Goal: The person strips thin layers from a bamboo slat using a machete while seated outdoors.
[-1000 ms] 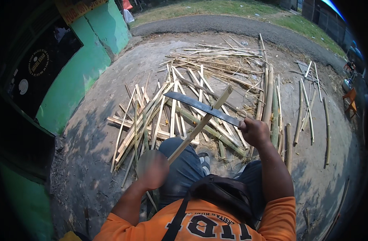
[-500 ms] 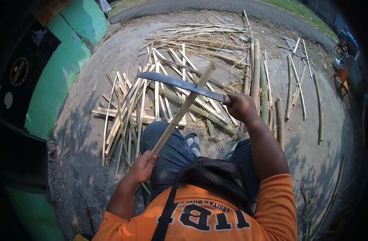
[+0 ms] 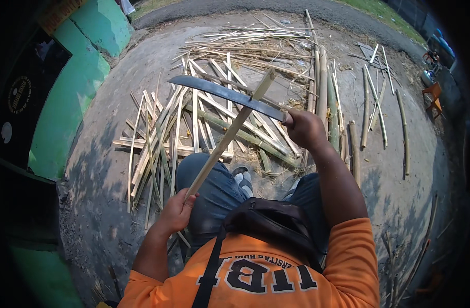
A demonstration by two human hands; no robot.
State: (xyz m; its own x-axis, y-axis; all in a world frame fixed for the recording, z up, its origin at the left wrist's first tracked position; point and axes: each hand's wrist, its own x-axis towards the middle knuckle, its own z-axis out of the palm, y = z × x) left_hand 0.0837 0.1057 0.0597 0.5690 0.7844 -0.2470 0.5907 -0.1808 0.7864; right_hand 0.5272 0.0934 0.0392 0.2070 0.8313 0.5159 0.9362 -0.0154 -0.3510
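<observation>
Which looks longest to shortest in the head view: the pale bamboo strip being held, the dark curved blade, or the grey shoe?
1. Pale bamboo strip, longest.
2. Dark curved blade, somewhat shorter, though it is held nearer the camera.
3. Grey shoe, clearly shortest, and partly hidden.

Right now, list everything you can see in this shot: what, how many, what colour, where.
bamboo strip: one, pale tan, held slanting up from lower left, crossing the blade.
long knife: one, dark grey blade, held across the strip, pointing left.
split bamboo slats: many, tan and greenish, heaped on the ground ahead.
bamboo poles: several, green-tan, lying to the right of the heap.
thin bamboo trimmings: many, pale, scattered farther back.
wall: one, green, at left.
stool: one, orange, far right.
bag: one, black, on the lap.
left hand: grips the strip's lower end.
right hand: grips the knife's handle.
</observation>
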